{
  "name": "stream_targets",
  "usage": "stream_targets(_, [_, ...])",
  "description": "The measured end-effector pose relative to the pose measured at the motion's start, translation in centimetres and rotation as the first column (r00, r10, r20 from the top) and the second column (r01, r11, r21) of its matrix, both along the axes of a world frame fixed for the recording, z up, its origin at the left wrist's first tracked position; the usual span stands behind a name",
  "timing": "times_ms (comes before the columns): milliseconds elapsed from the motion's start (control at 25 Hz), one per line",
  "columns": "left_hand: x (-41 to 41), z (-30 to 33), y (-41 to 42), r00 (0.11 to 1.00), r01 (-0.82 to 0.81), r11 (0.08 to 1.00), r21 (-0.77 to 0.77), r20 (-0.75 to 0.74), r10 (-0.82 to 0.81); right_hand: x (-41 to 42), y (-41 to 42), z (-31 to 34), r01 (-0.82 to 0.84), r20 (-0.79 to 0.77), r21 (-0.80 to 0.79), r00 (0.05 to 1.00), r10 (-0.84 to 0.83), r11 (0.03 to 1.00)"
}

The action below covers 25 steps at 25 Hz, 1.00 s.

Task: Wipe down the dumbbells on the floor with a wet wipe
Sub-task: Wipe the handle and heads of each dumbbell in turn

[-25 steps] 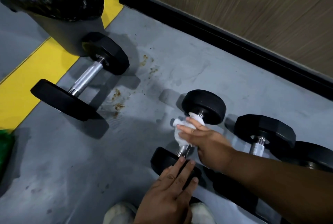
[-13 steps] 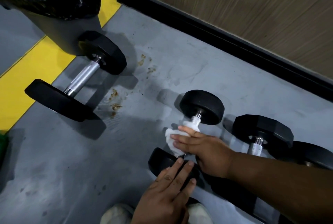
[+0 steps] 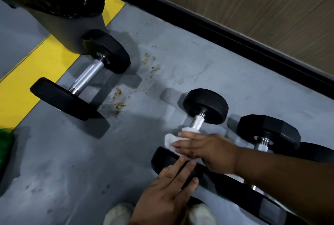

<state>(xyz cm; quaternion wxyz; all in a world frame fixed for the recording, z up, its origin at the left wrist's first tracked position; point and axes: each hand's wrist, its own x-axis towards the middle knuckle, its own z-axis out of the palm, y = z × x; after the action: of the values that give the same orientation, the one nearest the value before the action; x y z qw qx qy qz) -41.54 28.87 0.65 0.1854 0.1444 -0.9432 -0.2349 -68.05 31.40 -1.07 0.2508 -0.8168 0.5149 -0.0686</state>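
White wet wipe (image 3: 173,139) is lying wrapped around the near part of the metal handle of a small round-ended dumbbell (image 3: 205,106), which is sitting on the grey floor (image 3: 54,161) in the lower middle of the view. The right hand (image 3: 207,149) is gripping the handle through the wipe, its fingers (image 3: 184,135) curled over the top and pressed close together; part of the wipe is sticking out past the fingertips on the left. The bare, ridged stretch of handle is showing between the wipe and the far black end. The left hand (image 3: 168,194) is resting flat on the near black end of the same dumbbell, fingers straight and slightly spread, touching the rubber without curling round it.

Just to the right, a second dumbbell (image 3: 269,132) with angled ends is lying beside the first, its near part hidden behind the right forearm. More black weight shapes are showing under that forearm, too hidden to tell apart. A larger dumbbell (image 3: 81,78) is lying well apart at the upper left, one end touching or nearly touching a grey bin (image 3: 59,29) lined with a black bag. A yellow stripe (image 3: 36,69) is running across the floor under that dumbbell's other end. Brown stains (image 3: 118,98) are dotting the floor between the large dumbbell and the small one. A black skirting board (image 3: 216,31) is running below a wood-grain wall. Two pale shoe tips (image 3: 117,214) are showing at the bottom edge.
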Motion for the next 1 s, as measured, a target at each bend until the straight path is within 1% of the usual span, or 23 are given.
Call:
stream_targets(40, [0.0, -0.1, 0.0, 1.000, -0.003, 1.000, 0.003, -0.007, 0.003, -1.1, -0.9, -0.5, 0.086, 0.000, -0.025, 0.996, -0.086, 0.996])
stream_targets(120, [0.1, 0.1, -0.1, 1.000, 0.005, 1.000, -0.007, -0.013, -0.005, -2.1, -1.7, -1.4, 0.293, 0.012, -0.045, 0.956, -0.293, 0.955])
stream_targets(160, [0.2, 0.2, -0.3, 1.000, 0.023, 1.000, -0.015, -0.013, -0.023, -1.7, -1.5, -1.4, 0.354, 0.018, -0.038, 0.935, -0.354, 0.934])
stream_targets(200, [0.3, 0.2, -0.7, 0.999, 0.045, 0.999, -0.031, -0.011, -0.045, -0.9, -1.1, -1.3, 0.364, 0.025, -0.025, 0.931, -0.363, 0.931])
stream_targets(360, [1.0, 0.1, -3.0, 0.987, 0.161, 0.983, -0.092, 0.015, -0.160, 2.2, 1.1, 0.1, 0.136, 0.043, 0.000, 0.990, -0.136, 0.991])
stream_targets(400, [1.1, 0.2, -3.6, 0.985, 0.175, 0.979, -0.108, 0.025, -0.174, 2.1, 0.9, 0.3, 0.120, 0.051, -0.006, 0.992, -0.120, 0.993])
stream_targets(480, [1.1, 0.3, -4.1, 0.983, 0.184, 0.974, -0.131, 0.042, -0.180, 0.9, 0.0, 0.1, 0.200, 0.067, 0.010, 0.978, -0.200, 0.980])
stream_targets(560, [1.5, 0.0, -3.9, 0.985, 0.166, 0.975, -0.147, 0.074, -0.157, -0.4, -0.8, -0.8, 0.315, 0.040, -0.018, 0.949, -0.314, 0.949])
stream_targets(640, [1.9, -0.1, -3.8, 0.988, 0.105, 0.989, -0.099, 0.127, -0.092, -0.7, -0.9, -0.8, 0.389, 0.033, -0.034, 0.921, -0.388, 0.920])
stream_targets(680, [2.0, 0.0, -3.7, 0.986, 0.096, 0.993, -0.072, 0.147, -0.084, -0.2, -0.7, -0.6, 0.404, 0.037, -0.039, 0.914, -0.403, 0.914])
stream_targets(720, [1.9, 0.1, -3.5, 0.983, 0.099, 0.995, -0.014, 0.156, -0.096, 0.4, -0.2, -0.3, 0.388, 0.024, -0.036, 0.922, -0.387, 0.921])
stream_targets(760, [1.7, 0.3, -3.1, 0.983, 0.094, 0.993, 0.076, 0.148, -0.104, 1.1, 0.4, -0.1, 0.337, 0.004, -0.015, 0.942, -0.337, 0.942])
stream_targets(800, [1.4, 0.5, -2.6, 0.980, 0.065, 0.973, 0.220, 0.170, -0.103, 1.8, 1.0, 0.6, 0.251, -0.014, 0.024, 0.968, -0.251, 0.968])
stream_targets(840, [1.3, 0.0, -1.9, 0.971, -0.021, 0.971, 0.239, 0.238, -0.038, 2.0, 1.3, 0.8, 0.167, -0.017, 0.056, 0.986, -0.167, 0.984])
stream_targets(880, [2.0, 0.3, -1.7, 0.941, -0.032, 0.924, 0.381, 0.322, -0.101, 1.6, 1.1, 1.0, 0.113, -0.018, 0.060, 0.994, -0.112, 0.992])
stream_targets(920, [1.4, 0.8, -1.6, 0.950, -0.144, 0.903, 0.405, 0.312, 0.012, 0.9, 0.5, 0.8, 0.109, -0.024, 0.035, 0.994, -0.108, 0.993])
stream_targets(960, [0.5, 2.2, -1.8, 0.943, -0.165, 0.913, 0.374, 0.331, 0.034, -0.1, -0.3, 0.6, 0.172, -0.040, 0.028, 0.984, -0.171, 0.985])
stream_targets(1000, [0.7, 1.7, -1.5, 0.961, -0.100, 0.958, 0.269, 0.275, 0.023, -1.0, -1.1, 0.4, 0.259, -0.024, 0.013, 0.966, -0.258, 0.966])
